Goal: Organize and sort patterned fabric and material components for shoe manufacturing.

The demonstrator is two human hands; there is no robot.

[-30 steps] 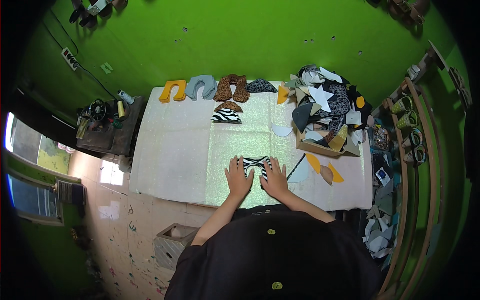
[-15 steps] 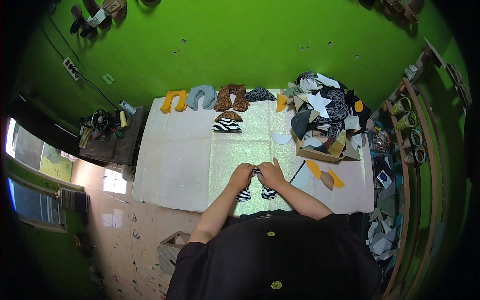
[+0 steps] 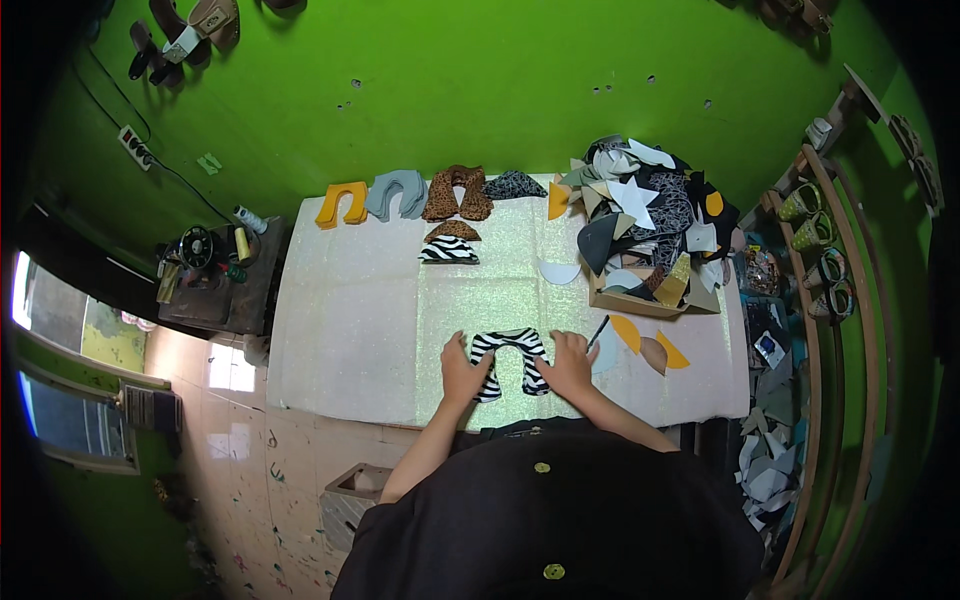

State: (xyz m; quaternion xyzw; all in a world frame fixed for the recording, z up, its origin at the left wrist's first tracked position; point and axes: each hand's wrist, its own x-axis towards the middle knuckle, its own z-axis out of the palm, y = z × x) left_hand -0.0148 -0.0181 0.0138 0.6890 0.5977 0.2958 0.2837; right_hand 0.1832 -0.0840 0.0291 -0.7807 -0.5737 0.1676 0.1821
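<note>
A zebra-striped U-shaped piece (image 3: 508, 338) lies on the table in front of me, its curve away from me and its two legs toward me. My left hand (image 3: 463, 374) rests along its left leg, thumb over the stripes and the other fingers stretched out beside it. On the other side, my right hand (image 3: 571, 364) lies by the right leg, its thumb touching the edge and its fingers apart. Just right of that hand are a dark pen-like stick (image 3: 599, 331) and a pale piece (image 3: 605, 356), partly hidden by the hand.
Along the table's (image 3: 340, 330) far edge lie yellow (image 3: 341, 204), grey (image 3: 397, 194) and leopard-print (image 3: 458, 194) U-shaped stacks. Zebra half-rounds (image 3: 449, 251) sit below them. An overfull scrap box (image 3: 640, 302) stands at right; yellow offcuts (image 3: 625, 334) lie before it.
My hands have moved apart from the top of the zebra-striped piece to its two sides. The piece now lies flat and its whole U shape shows. The view has shifted slightly.
</note>
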